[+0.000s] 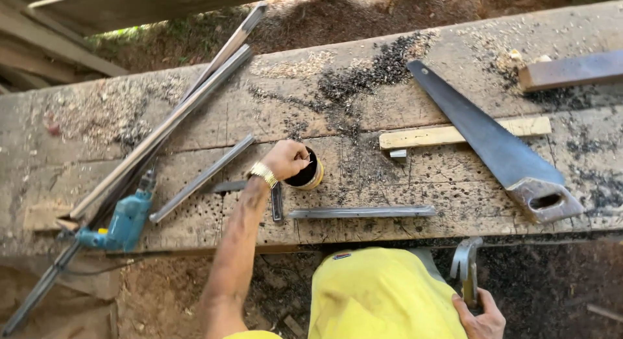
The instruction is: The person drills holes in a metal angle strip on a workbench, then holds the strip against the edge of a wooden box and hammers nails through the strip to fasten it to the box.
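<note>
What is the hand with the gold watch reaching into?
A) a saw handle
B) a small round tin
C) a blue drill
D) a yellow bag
B: the left hand, with the watch on its wrist, has its fingers at the open top of the small round tin standing on the wooden bench.

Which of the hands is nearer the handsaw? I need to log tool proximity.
Right. The right hand grips a hammer just below the handsaw handle; the left hand is further left, on a small tin.

One saw [493,141], one drill [126,219], one hammer [466,264], one can [306,170].
</note>
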